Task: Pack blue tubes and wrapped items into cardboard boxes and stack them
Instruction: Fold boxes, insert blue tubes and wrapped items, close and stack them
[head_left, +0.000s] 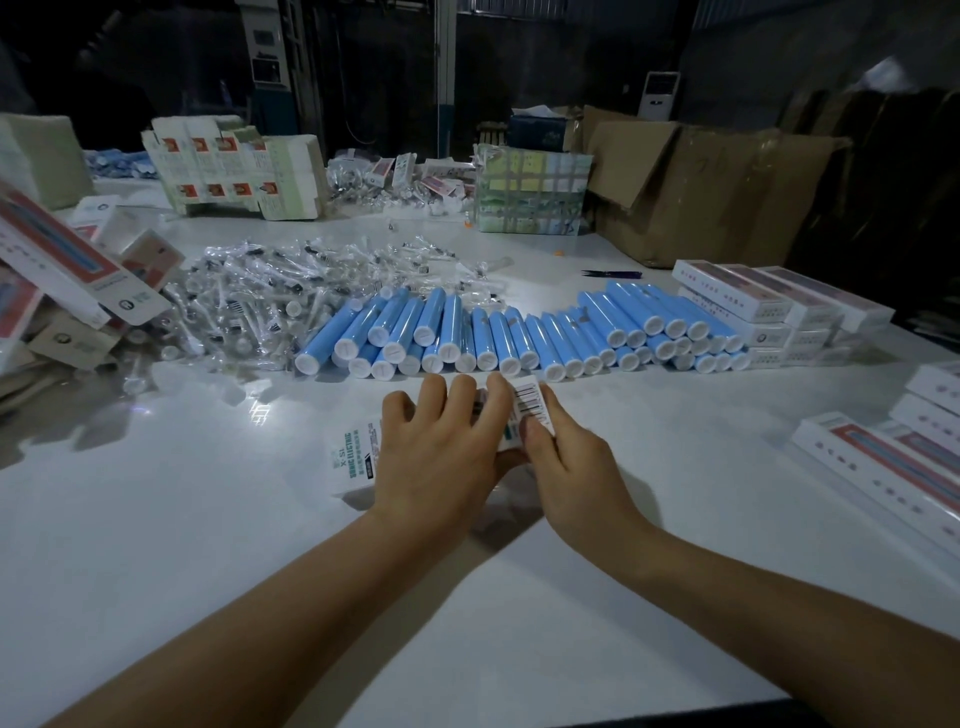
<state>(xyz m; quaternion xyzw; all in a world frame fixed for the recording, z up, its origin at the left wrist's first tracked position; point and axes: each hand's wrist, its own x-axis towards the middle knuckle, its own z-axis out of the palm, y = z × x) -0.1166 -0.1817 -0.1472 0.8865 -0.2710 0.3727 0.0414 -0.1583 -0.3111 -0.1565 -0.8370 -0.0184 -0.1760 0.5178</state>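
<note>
Both hands are on one small white box (358, 457) near the middle of the table (208, 597). The left hand (441, 447) lies over the top of it, fingers spread and curling down over the far edge, so it's holding the box rather than just resting there. The right hand (566, 457) pinches the barcode end flap (532, 405) between thumb and fingers. The box's long axis runs left to right, with the printed end sticking out left of the left hand and the flap end toward the right.

Going left to right around them: at the far left there's a messy heap of flat and folded cartons (78, 291), some tilted. Next to that sits a big pile of clear-wrapped items (249, 301). Just beyond the hands is a row of blue tubes (467, 332) with white caps, lying on their sides with the caps pointing toward the near edge, a few stacked on top of others. The fingertips are just short of the nearest caps. Right of the tubes are neat stacks of closed white boxes (779, 306), and more packed boxes (893, 467) at the near right edge. A big brown carton (717, 192) stands at the far right.
</note>
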